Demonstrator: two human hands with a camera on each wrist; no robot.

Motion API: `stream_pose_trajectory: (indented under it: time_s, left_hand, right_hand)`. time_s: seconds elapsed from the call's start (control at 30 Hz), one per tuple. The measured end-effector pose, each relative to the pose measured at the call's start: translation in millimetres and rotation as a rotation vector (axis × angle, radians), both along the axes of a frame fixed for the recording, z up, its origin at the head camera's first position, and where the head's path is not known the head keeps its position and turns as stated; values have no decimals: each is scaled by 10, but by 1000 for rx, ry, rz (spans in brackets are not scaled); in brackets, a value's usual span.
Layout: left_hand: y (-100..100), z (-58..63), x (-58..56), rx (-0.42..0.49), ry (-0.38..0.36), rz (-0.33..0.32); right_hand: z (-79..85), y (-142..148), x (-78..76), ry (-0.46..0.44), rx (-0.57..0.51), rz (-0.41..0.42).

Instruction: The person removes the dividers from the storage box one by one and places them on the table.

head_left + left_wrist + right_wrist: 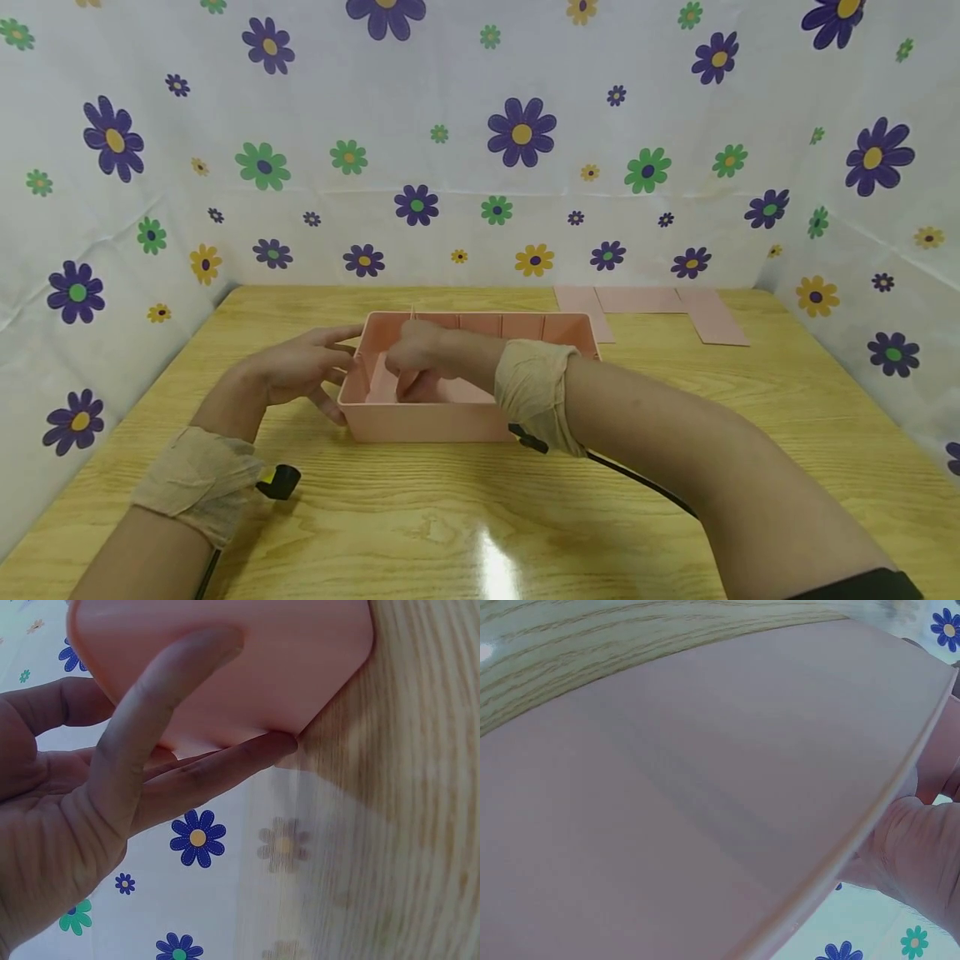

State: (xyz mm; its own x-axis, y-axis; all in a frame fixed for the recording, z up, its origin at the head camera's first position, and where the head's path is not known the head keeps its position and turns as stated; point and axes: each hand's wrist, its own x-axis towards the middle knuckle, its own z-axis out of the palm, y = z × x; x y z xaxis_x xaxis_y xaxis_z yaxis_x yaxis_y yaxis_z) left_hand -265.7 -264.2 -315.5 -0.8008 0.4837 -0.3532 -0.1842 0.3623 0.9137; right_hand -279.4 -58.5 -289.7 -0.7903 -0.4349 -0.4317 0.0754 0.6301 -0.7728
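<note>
A long pink plastic box (431,423) with grooves in its inner walls stands on the wooden table. My left hand (303,367) is at its left end, with the fingers spread; the thumb and fingertips lie against the end wall in the left wrist view. My right hand (420,350) reaches into the box near its left end and grips a thin pink divider panel (407,383) set crosswise. The panel's upper corner shows just above the back rim, and much of it is hidden by the hand. In the right wrist view, the box's front wall (667,787) covers most of the fingers.
Behind the box on the right lie several flat pink panels (641,300), near the table's back edge. A flowered white cloth (450,100) surrounds the table (360,533) at the back and sides. Each wrist carries a wrapped band with a small camera.
</note>
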Motion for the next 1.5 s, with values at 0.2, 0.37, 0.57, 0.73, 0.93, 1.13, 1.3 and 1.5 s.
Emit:
stream_pose_trajectory:
  time_s: [0.2,0.37,0.57,0.73,0.93,1.13,1.3,1.5]
  left_hand:
    - [7,17,8,-7,6,-6]
    - [6,20,10,-8,6,-8]
    - [-3,0,6,-4,0,-7]
    - [-4,-6,-1,-2,3,-15]
    - [3,2,-8,0,2,-21]
    - [18,8,-2,-9,2,-18]
    - [15,3,-11,-5,0,-24]
    - [-2,-2,-10,-10,0,-21]
  right_hand:
    - [90,8,1,-16,-11,-14]
    - [162,5,14,-41,-47,-37]
    - [299,20,37,-38,-71,-29]
    - [487,88,24,-30,-95,-19]
    - [775,249,-28,33,-111,39]
    - [943,579,-148,104,-119,87]
    - [996,932,-293,185,-72,60]
    - [1056,1372,-460,248,-80,68]
